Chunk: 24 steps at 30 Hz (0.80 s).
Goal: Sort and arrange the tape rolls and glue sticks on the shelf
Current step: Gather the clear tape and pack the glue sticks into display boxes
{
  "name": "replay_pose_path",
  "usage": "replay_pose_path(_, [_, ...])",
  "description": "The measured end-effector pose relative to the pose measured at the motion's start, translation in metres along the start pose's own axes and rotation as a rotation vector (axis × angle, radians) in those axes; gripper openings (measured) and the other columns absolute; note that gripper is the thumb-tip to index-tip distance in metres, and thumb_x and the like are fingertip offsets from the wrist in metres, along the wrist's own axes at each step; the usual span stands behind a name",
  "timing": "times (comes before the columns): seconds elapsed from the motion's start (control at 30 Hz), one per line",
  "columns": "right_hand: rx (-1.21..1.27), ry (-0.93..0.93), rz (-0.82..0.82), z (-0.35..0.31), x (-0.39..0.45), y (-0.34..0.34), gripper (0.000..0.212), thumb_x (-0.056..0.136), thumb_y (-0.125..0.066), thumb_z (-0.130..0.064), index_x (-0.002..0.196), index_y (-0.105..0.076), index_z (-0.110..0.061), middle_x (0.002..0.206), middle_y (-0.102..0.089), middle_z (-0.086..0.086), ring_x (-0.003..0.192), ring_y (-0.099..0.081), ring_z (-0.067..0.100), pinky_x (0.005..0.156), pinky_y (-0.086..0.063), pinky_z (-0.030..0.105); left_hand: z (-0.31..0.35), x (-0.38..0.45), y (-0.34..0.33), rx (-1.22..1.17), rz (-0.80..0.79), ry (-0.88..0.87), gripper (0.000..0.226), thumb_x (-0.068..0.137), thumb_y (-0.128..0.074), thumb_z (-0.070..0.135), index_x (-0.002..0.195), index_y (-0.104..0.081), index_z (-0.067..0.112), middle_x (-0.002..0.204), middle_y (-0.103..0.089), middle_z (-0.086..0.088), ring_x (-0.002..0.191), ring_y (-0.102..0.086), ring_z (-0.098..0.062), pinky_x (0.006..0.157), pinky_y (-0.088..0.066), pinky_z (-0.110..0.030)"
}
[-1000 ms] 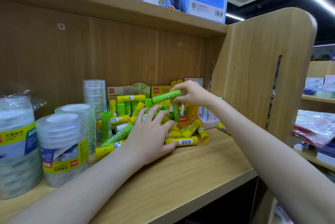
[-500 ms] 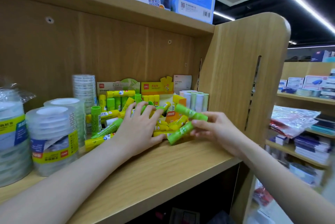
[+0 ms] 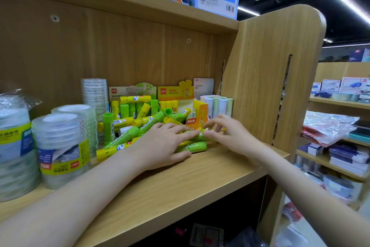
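Since half a second ago the right hand (image 3: 230,136) has moved left to the pile of glue sticks (image 3: 140,124) on the shelf (image 3: 180,186), its blurred fingers curled at a green stick (image 3: 197,136); whether it grips is unclear. The left hand (image 3: 162,146) stays flat and spread on the pile. Tape rolls (image 3: 62,146) stand stacked at left.

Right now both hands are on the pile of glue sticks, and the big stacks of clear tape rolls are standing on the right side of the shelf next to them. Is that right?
Not quite. The head view shows the clear tape rolls standing on the left side of the shelf, not the right. The rest holds: the left hand and right hand are both on the pile of glue sticks.
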State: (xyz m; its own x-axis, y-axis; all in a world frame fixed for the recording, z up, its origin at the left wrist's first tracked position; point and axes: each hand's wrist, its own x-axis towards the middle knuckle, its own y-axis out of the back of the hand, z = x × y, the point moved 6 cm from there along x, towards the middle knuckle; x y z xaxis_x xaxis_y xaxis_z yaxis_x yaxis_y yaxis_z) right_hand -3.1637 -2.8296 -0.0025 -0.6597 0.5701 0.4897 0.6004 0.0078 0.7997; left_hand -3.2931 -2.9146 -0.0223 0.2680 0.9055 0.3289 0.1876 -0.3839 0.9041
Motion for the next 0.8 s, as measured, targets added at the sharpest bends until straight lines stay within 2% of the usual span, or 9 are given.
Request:
replay_pose_path(0.13, [0.001,-0.030,0.034,0.015,0.017,0.017,0.024,0.096,-0.046,-0.014,0.107,-0.067,-0.016,0.103,-0.052,0.005,0.087,-0.052,0.012,0.070,-0.034,0.016,-0.001,0.001,0.001,-0.040,-0.015,0.025,0.060,0.092,-0.030,0.059,0.147,-0.010,0.041,0.143,-0.036,0.003,0.132,-0.030,-0.015,0.103,-0.037,-0.032])
replay_pose_path(0.23, [-0.041,0.060,0.116,0.002,0.047,0.028,0.021,0.095,-0.050,-0.016,0.104,-0.068,-0.014,0.106,-0.055,0.001,0.100,-0.047,0.012,0.087,-0.035,0.025,-0.002,0.000,0.003,-0.053,0.002,0.064,0.060,0.093,-0.036,0.054,0.147,-0.012,0.041,0.138,-0.040,0.003,0.129,-0.031,-0.014,0.099,-0.040,-0.032])
replay_pose_path(0.33, [-0.206,0.152,0.030,-0.015,0.091,0.016,0.017,0.091,-0.058,-0.025,0.101,-0.069,-0.016,0.104,-0.063,-0.004,0.101,-0.045,0.014,0.093,-0.037,0.033,-0.005,0.000,0.002,-0.021,0.023,0.077,0.062,0.089,-0.028,0.063,0.147,-0.015,0.041,0.131,-0.046,0.004,0.123,-0.037,-0.016,0.096,-0.042,-0.033])
replay_pose_path(0.43, [-0.465,0.052,-0.196,-0.017,0.121,-0.010,0.025,0.085,-0.065,-0.036,0.101,-0.068,-0.017,0.108,-0.064,0.002,0.116,-0.046,0.025,0.101,-0.035,0.046,-0.006,0.000,0.004,0.026,0.016,0.106,0.066,0.084,-0.020,0.067,0.145,-0.016,0.044,0.130,-0.047,0.004,0.122,-0.038,-0.018,0.096,-0.040,-0.032])
replay_pose_path(0.5, [-0.660,-0.038,-0.280,-0.019,0.129,-0.022,0.031,0.086,-0.065,-0.033,0.110,-0.064,-0.014,0.118,-0.057,0.008,0.125,-0.035,0.028,0.105,-0.025,0.050,-0.006,0.000,0.003,0.035,0.023,0.120,0.060,0.089,-0.024,0.063,0.145,-0.015,0.045,0.133,-0.044,0.006,0.126,-0.034,-0.018,0.102,-0.032,-0.034])
replay_pose_path(0.53, [-0.756,-0.041,-0.295,-0.022,0.132,-0.029,0.031,0.088,-0.062,-0.029,0.114,-0.061,-0.012,0.123,-0.054,0.010,0.128,-0.032,0.028,0.107,-0.022,0.051,-0.007,-0.001,0.003,0.035,0.028,0.132,0.062,0.086,-0.018,0.065,0.145,-0.016,0.045,0.133,-0.044,0.006,0.128,-0.031,-0.019,0.104,-0.027,-0.037])
replay_pose_path(0.63, [-0.873,-0.083,-0.294,-0.025,0.139,-0.045,0.031,0.093,-0.049,-0.015,0.124,-0.053,-0.011,0.134,-0.048,0.011,0.133,-0.028,0.028,0.110,-0.014,0.052,-0.007,-0.004,0.010,0.071,0.102,0.133,0.074,0.072,-0.008,0.066,0.138,-0.035,0.046,0.131,-0.049,0.002,0.132,-0.031,-0.027,0.107,-0.021,-0.050])
replay_pose_path(0.7, [-0.842,-0.135,-0.293,-0.023,0.140,-0.050,0.033,0.093,-0.047,-0.012,0.126,-0.051,-0.011,0.136,-0.046,0.012,0.134,-0.027,0.028,0.111,-0.013,0.051,-0.007,-0.005,0.012,0.097,0.107,0.146,0.069,0.075,-0.011,0.067,0.137,-0.034,0.048,0.145,-0.035,0.001,0.140,-0.017,-0.030,0.111,-0.011,-0.054])
replay_pose_path(0.8, [-0.722,-0.165,-0.261,-0.020,0.139,-0.044,0.029,0.089,-0.054,-0.017,0.117,-0.053,-0.011,0.126,-0.051,0.013,0.129,-0.032,0.029,0.108,-0.018,0.052,-0.012,-0.005,0.005,0.072,0.037,0.202,0.057,0.088,-0.026,0.066,0.142,-0.017,0.052,0.157,0.000,0.006,0.143,0.014,-0.027,0.113,0.007,-0.052])
